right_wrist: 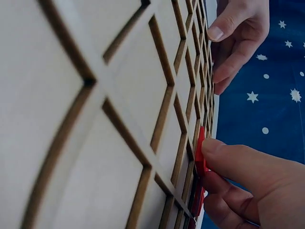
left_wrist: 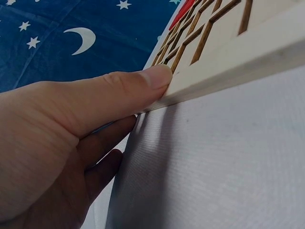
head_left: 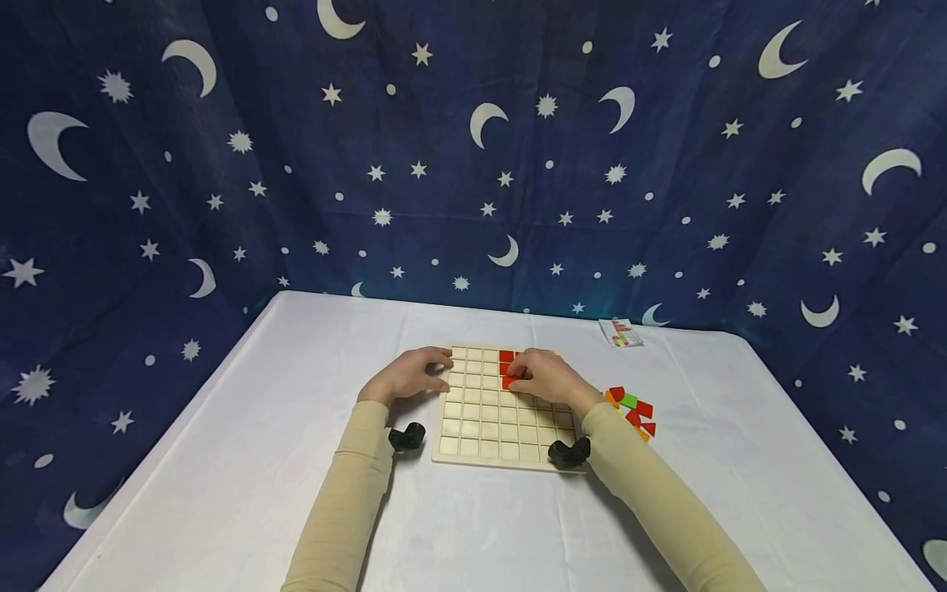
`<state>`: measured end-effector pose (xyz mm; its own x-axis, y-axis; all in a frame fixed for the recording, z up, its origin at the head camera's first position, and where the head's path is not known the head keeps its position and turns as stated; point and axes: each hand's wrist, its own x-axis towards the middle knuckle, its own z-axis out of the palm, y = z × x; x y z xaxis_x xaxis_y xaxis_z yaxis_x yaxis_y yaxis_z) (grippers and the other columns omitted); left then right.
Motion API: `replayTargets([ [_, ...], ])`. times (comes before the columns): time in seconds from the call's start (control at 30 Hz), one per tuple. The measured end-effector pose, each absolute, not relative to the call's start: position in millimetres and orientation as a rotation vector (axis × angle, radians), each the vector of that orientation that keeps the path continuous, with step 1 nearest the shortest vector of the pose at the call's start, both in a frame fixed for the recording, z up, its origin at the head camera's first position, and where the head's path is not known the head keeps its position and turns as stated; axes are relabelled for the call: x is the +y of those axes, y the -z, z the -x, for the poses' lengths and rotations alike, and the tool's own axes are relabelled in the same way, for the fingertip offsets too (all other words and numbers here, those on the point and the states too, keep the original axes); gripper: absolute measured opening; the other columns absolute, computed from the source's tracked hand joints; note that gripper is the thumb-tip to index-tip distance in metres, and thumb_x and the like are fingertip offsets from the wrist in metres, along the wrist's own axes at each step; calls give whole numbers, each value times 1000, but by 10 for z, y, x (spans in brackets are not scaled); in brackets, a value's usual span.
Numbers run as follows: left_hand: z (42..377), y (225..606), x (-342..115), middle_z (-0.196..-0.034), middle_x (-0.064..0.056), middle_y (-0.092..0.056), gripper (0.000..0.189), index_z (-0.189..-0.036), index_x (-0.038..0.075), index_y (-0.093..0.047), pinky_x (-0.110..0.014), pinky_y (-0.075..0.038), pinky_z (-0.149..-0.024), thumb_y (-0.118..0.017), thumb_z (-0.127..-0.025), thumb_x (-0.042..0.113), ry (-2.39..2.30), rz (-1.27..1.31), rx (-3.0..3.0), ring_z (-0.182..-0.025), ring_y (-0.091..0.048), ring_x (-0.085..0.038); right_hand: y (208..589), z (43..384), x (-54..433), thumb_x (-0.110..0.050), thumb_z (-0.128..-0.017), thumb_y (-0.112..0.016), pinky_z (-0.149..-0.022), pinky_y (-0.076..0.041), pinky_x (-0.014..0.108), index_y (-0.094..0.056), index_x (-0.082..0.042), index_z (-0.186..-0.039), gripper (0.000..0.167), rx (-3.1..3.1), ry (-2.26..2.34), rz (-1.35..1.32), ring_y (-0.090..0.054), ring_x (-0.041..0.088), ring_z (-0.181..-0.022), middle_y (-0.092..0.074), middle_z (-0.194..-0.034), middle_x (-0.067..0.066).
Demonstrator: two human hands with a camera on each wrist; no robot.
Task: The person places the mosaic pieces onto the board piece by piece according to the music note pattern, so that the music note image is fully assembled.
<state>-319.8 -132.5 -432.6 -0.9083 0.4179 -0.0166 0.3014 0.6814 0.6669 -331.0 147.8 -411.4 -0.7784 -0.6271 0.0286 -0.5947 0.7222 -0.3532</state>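
A pale wooden grid board (head_left: 469, 427) lies on the table, its square cells divided by raised slats. My left hand (head_left: 407, 374) holds its left edge; in the left wrist view the thumb (left_wrist: 155, 78) presses on the rim with the fingers curled beside it. Over the upper right part of the board, my right hand (head_left: 549, 378) pinches a red tile (right_wrist: 199, 152) between thumb and fingers, right at a cell. More red tiles (head_left: 506, 356) sit in the cells just above, partly covered by this hand.
Right of the board, partly behind the right forearm, lies a loose pile of red, green, yellow and orange pieces (head_left: 644, 409). A printed card (head_left: 621, 333) is near the table's back edge. Black camera mounts (head_left: 407, 437) stick out from both wrists. A starry blue curtain (head_left: 444, 247) surrounds the white table (head_left: 222, 460).
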Motion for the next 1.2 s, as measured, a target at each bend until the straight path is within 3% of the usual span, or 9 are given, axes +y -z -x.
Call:
replayTargets([
  [0.37, 3205, 4328, -1323, -147, -11, -47, 48, -128, 2, -63, -43, -30, -116, -77, -85, 17, -1006, -619, 2728, -140, -37, -30, 4115, 3297, 1439, -19, -88, -74, -86, -54, 38, -74, -9, -104, 19, 2844, 522, 963, -63, 18, -90, -70, -99, 0],
  [0.53, 3210, 4330, -1310, -147, -11, -47, 47, -127, 2, -64, -43, -29, -117, -77, -85, 16, -1011, -610, 2726, -140, -36, -30, 4069, 3268, 1538, -18, -91, -70, -80, -53, 35, -74, -8, -106, 19, 2822, 657, 915, -60, 16, -86, -69, -99, 1],
  [0.67, 3206, 4323, -1313, -147, -11, -47, 46, -126, 2, -64, -43, -29, -117, -77, -84, 16, -1009, -601, 2728, -140, -36, -30, 3957, 3214, 1802, -18, -93, -67, -76, -53, 37, -73, -5, -110, 22, 2853, 779, 835, -58, 19, -87, -68, -103, 5],
  [1.2, 3195, 4319, -1318, -147, -11, -47, 46, -126, 2, -64, -43, -28, -117, -77, -84, 16, -1042, -590, 2716, -141, -35, -30, 3783, 2966, 3162, -23, -94, -64, -87, -52, 51, -64, 2, -121, 37, 2910, 713, 283, -57, 31, -96, -66, -105, 14],
])
